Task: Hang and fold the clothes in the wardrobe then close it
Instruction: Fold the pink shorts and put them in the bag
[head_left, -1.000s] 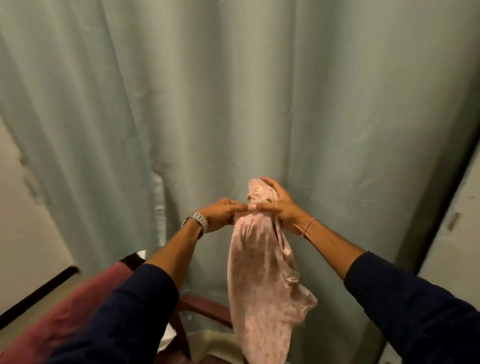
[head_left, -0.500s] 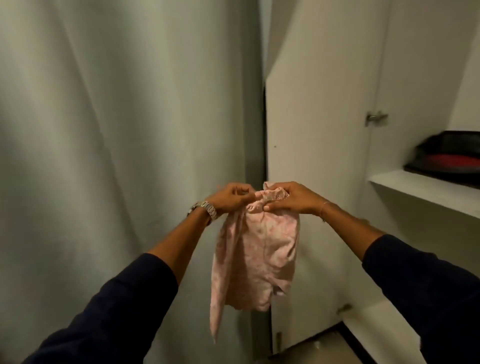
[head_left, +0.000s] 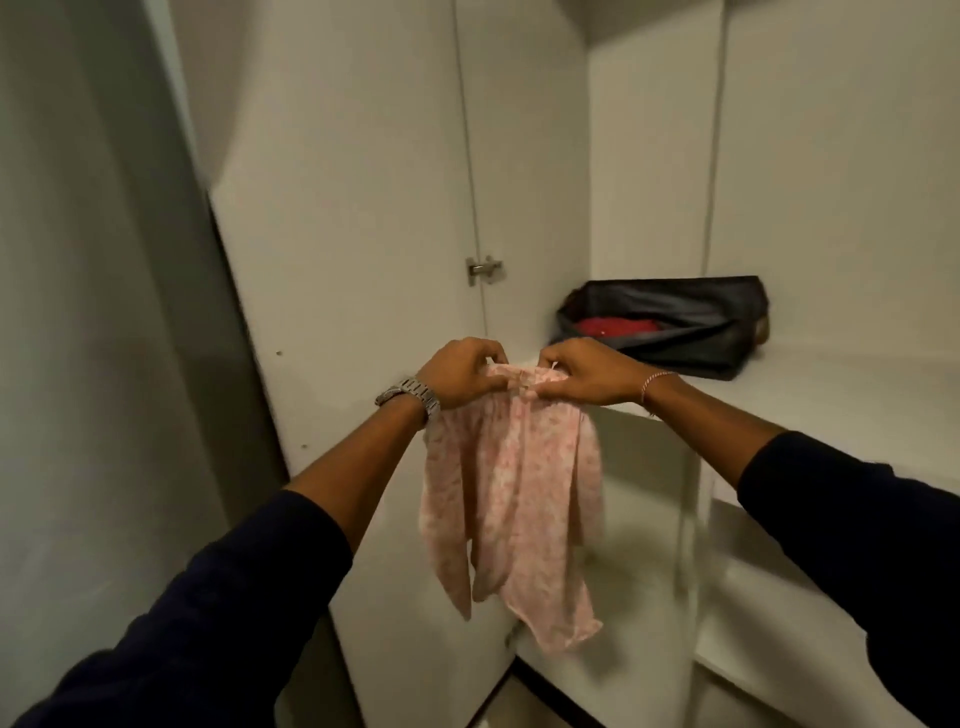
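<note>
Lower frame: two dark sleeves reach in from the bottom corners. Centre frame: left hand (head_left: 460, 371) and right hand (head_left: 587, 371) sit close together, each with fingers curled and pinching the top edge of the pink garment (head_left: 511, 499). The cloth hangs free below them, small, printed, two narrow ends dangling at lower centre; it touches no shelf. Watch (head_left: 410, 395) on the left wrist, thin bracelet (head_left: 655, 382) on the right.

Change: a second ago the view was filled by a pale curtain and the garment hung as a bunched twist. Half a second ago the wardrobe edge came into frame. Now the open wardrobe fills the centre and right, curtain (head_left: 93, 312) pushed to the left edge, and the cloth is spread wider between the hands. Reading: the person has turned to the wardrobe with the garment opened out, so folding or shelving looks to be the step in hand; nothing placed yet.

Behind the hands: door (head_left: 363, 234) standing open, hinge (head_left: 483, 269) mid-frame. Shelf (head_left: 831, 395) right of centre, carrying a black bag (head_left: 675, 325) with something red inside.

Unclear: what kind of garment it is; any hanging rail or hangers not in view; the red item's nature; lower shelves cut off at the right edge; fingertips partly buried in the cloth.
</note>
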